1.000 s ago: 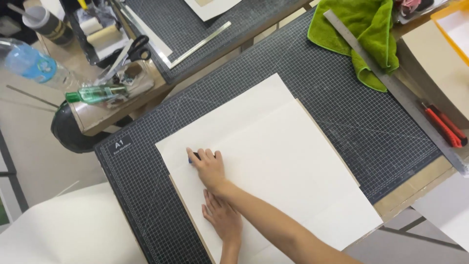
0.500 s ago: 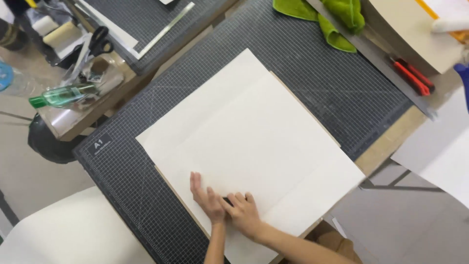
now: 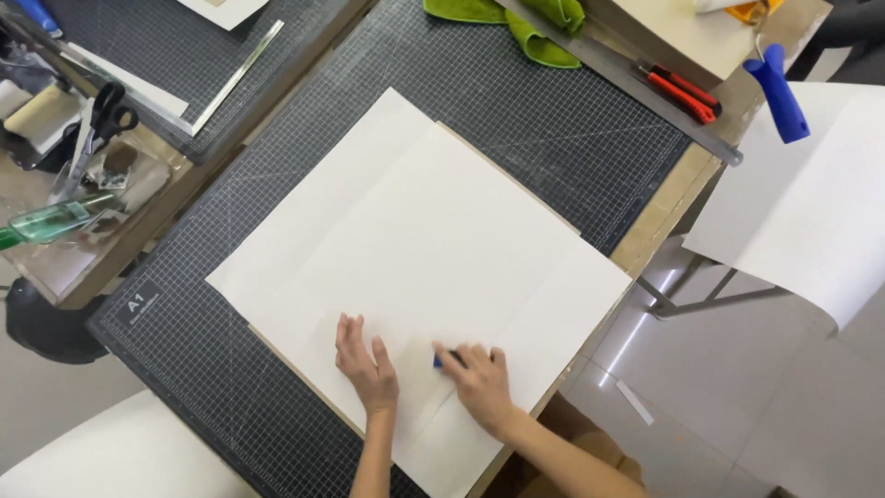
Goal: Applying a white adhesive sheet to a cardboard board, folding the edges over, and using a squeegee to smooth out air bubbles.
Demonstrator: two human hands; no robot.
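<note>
**Smoothing the white sheet with a small blue tool**

Both hands are working low in the frame, on the large white sheet (image 3: 433, 267) that is lying over a board on the dark cutting mat (image 3: 553, 111). The left hand (image 3: 367, 364) is resting flat on the sheet, fingers released and spread, holding nothing; it is simply pinning the paper. The right hand (image 3: 479, 383) is pressing down with its fingers curled over a small blue tool (image 3: 439, 361), of which only a tip is showing at the fingers' left edge. What kind of tool it is cannot be told.

To do this well, the left palm should be keeping firm, even weight on the sheet while the right is drawing the tool in steady strokes, from the pinned area out toward a free edge, so that no crease or bubble is being trapped.

The tool is lying under the right fingertips, touching them, and just to the right of the left hand, with a narrow strip of sheet between. The sheet itself is filling the middle of the frame, its lower corner running past the mat edge beneath the right wrist.

Scissors (image 3: 101, 115) are lying at upper left, a green cloth (image 3: 544, 37) and a red-handled knife (image 3: 678, 92) at the top.
</note>
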